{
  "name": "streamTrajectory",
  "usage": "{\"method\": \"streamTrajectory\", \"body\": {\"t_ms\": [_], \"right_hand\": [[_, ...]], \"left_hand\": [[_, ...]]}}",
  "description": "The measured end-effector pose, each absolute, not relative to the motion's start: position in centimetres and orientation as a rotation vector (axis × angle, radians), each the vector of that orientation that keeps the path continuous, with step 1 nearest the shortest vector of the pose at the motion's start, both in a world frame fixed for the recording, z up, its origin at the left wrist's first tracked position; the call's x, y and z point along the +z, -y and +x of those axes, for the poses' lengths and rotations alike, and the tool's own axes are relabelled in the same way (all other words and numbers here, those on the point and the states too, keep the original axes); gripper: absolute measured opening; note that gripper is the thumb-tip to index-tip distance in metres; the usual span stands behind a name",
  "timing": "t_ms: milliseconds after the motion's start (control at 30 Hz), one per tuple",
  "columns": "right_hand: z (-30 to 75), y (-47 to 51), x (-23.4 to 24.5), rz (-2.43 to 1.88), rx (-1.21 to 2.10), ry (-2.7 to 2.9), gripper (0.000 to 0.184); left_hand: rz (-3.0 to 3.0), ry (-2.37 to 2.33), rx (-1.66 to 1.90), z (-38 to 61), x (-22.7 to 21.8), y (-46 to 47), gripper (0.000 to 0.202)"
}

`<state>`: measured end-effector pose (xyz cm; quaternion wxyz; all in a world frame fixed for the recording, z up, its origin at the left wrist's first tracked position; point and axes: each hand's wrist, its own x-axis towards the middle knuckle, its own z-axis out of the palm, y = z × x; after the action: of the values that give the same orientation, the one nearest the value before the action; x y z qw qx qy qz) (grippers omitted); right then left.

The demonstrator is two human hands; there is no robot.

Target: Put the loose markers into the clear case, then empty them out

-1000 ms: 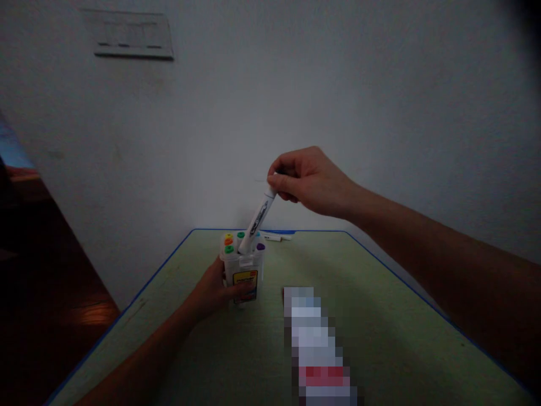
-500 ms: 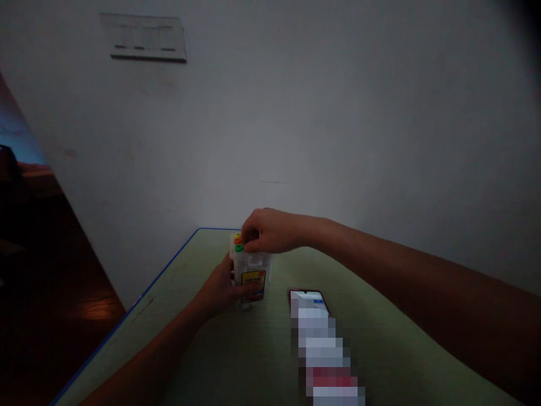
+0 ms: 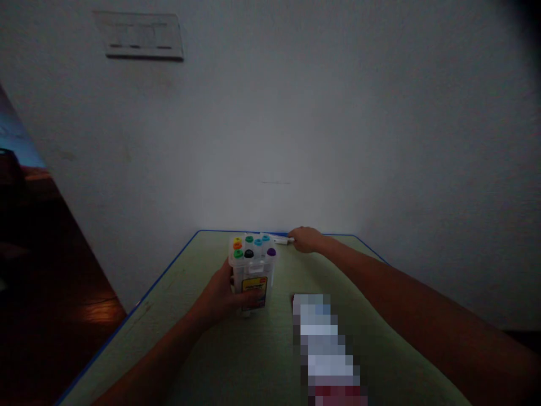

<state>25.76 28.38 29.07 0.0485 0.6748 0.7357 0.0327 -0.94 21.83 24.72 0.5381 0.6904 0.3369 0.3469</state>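
A clear plastic marker box (image 3: 252, 276) stands upright on the green table (image 3: 211, 349), holding several markers with coloured caps. My left hand (image 3: 220, 296) is wrapped round the box's lower left side. My right hand (image 3: 305, 239) reaches to the table's far edge, fingers closed on a white marker (image 3: 282, 240) lying there.
A phone, blurred out, (image 3: 325, 349) lies on the table right of the box. The table has a blue rim (image 3: 139, 304) and butts against a white wall. A switch plate (image 3: 143, 36) hangs high on the wall. Dark wooden floor lies to the left.
My right hand pushed the marker it held down into the box, let go, then reached to the far edge onto another white marker. The left hand stayed on the box.
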Motion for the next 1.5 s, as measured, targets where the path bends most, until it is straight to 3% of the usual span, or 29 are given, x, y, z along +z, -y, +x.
{"method": "streamTrajectory", "body": {"t_ms": [200, 367, 500, 600, 800, 833, 867, 967, 1067, 1300, 1500], "right_hand": [[25.7, -31.5, 25.1, 2.005, 0.126, -2.248, 0.028], [25.0, -33.0, 23.8, 2.091, 0.092, -2.251, 0.027], [25.2, -32.6, 24.1, 2.276, -0.016, -2.26, 0.024], [26.4, -31.0, 26.6, 2.526, -0.037, -2.328, 0.016], [28.2, -24.5, 37.4, 3.008, -0.173, -2.744, 0.023], [27.8, -23.2, 39.2, 2.997, -0.305, -2.911, 0.019], [27.2, -22.0, 40.8, 2.908, -0.672, -3.167, 0.013], [24.0, -19.3, 44.1, 2.516, -1.047, -3.456, 0.011], [20.5, -18.3, 45.1, 2.269, -0.979, -3.469, 0.015], [15.8, -19.4, 43.5, 1.985, -0.412, -3.178, 0.017], [14.0, -19.2, 41.2, 1.679, -0.279, -2.88, 0.022]], "left_hand": [[1.67, -0.777, 0.858, -1.1, 24.5, -21.9, 0.074], [1.733, -0.833, 0.857, -1.2, 24.4, -21.9, 0.057], [1.69, -0.788, 0.848, -1.2, 24.4, -21.9, 0.068], [1.684, -0.78, 0.853, -1.1, 24.3, -22.0, 0.075], [1.586, -0.725, 0.824, -0.9, 24.3, -21.9, 0.078], [1.572, -0.713, 0.821, -0.8, 24.4, -21.9, 0.078], [1.572, -0.71, 0.822, -0.8, 24.5, -21.9, 0.077], [1.609, -0.748, 0.834, -0.8, 24.7, -21.8, 0.075], [1.562, -0.761, 0.838, -0.7, 24.8, -21.7, 0.078], [1.56, -0.71, 0.877, -0.6, 25.4, -21.2, 0.07], [1.606, -0.732, 0.87, -0.7, 25.1, -21.6, 0.069]]}}
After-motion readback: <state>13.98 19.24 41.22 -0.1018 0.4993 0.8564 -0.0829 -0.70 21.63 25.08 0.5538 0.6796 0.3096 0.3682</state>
